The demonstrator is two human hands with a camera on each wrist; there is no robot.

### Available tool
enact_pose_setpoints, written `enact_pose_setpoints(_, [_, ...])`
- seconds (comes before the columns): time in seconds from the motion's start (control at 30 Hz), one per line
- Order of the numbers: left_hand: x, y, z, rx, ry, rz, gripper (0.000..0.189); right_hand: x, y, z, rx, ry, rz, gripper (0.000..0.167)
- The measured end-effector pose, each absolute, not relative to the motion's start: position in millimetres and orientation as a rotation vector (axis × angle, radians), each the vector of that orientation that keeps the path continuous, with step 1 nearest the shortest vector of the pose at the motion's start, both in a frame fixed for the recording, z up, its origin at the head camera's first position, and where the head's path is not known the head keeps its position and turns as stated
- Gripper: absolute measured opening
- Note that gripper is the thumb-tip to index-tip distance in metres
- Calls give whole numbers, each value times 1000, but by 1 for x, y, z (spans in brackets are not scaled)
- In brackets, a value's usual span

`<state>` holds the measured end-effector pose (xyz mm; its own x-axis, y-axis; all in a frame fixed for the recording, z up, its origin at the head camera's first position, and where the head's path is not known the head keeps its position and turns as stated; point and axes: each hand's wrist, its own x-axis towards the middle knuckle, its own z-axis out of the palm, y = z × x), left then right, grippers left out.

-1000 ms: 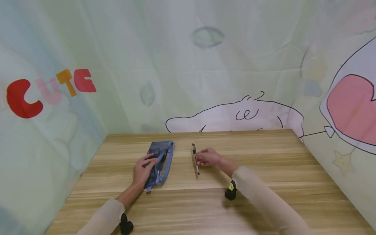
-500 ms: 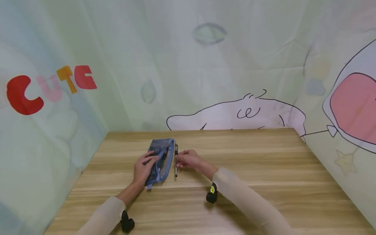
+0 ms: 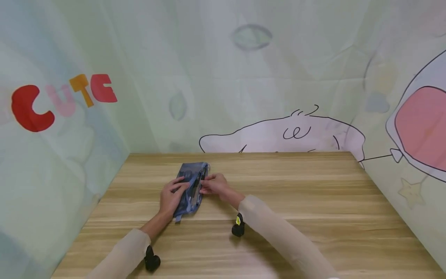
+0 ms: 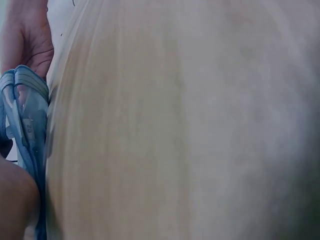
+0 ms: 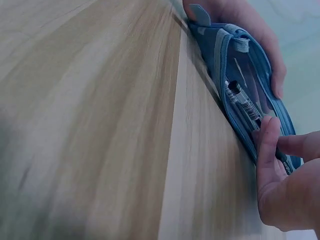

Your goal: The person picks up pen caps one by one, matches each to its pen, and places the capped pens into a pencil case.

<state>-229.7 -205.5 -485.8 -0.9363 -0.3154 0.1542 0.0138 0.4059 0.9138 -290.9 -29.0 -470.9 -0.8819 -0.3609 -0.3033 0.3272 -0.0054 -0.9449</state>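
Note:
A blue see-through zip pencil case (image 3: 187, 169) lies left of the table's middle, its zip side spread apart towards the right. My left hand (image 3: 170, 197) grips its left side, thumb on top. With the thumb and fingers of my right hand (image 3: 216, 184) I pinch a pen (image 5: 245, 103), which lies lengthwise within the case's opening in the right wrist view. Beside it in the case, another slim pen shows partly. Darker items show dimly through the mesh. Only an edge of the case and parts of both hands appear in the left wrist view.
The wood-grain table (image 3: 296, 186) extends around both arms. A printed cloth (image 3: 160, 77) hangs behind it and along the sides. Black wrist cameras sit at the left cuff (image 3: 136, 242) and the right cuff (image 3: 249, 207).
My right hand has carried the pen leftwards from the open table to the pencil case, and the pen now lies in its opening. The left hand has kept its hold on the case.

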Motion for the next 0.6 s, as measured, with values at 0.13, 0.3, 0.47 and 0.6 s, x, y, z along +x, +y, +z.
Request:
enact_pose_setpoints(0.13, [-231,-206,-487,257,-2365,-1544,27,-291,-36,-469,-25,1828,-1932,26])
enact_pose_setpoints(0.3, [-233,-207,-490,255,-2363,-1538,26,-290,-41,-470,-30,1875,-1941,21])
enact_pose_setpoints(0.47, [-234,-206,-490,252,-2347,-1548,25,-289,-44,-471,-74,2022,-1892,14])
enact_pose_setpoints(0.6, [-234,-206,-490,259,-2335,-1560,25,-289,-46,-470,-100,2072,-1868,15])
